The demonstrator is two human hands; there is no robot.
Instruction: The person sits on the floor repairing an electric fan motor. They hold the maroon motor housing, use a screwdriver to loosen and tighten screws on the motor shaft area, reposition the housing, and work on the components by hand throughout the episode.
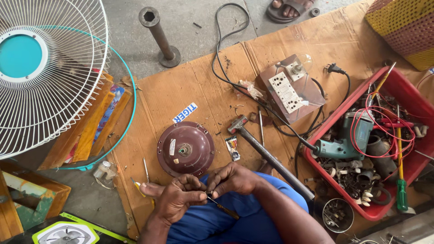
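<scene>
Both my hands meet low in the middle, over my lap in blue cloth. My left hand (181, 199) pinches something small at its fingertips; what it is I cannot tell. My right hand (233, 177) grips a thin screwdriver (222, 208) whose dark handle slants down to the right, its tip at my left fingers. Just beyond my hands a round maroon motor cover (186, 148) lies on the cardboard sheet (190, 86).
A hammer (266, 156) lies right of the cover. A red crate (409, 97) holds a green drill (348, 140), wires and tools. A switchboard (289, 88) with black cable sits further back. A white fan guard (45, 72) stands left, a metal post (158, 34) behind. Someone's sandalled foot (289, 7) shows at top.
</scene>
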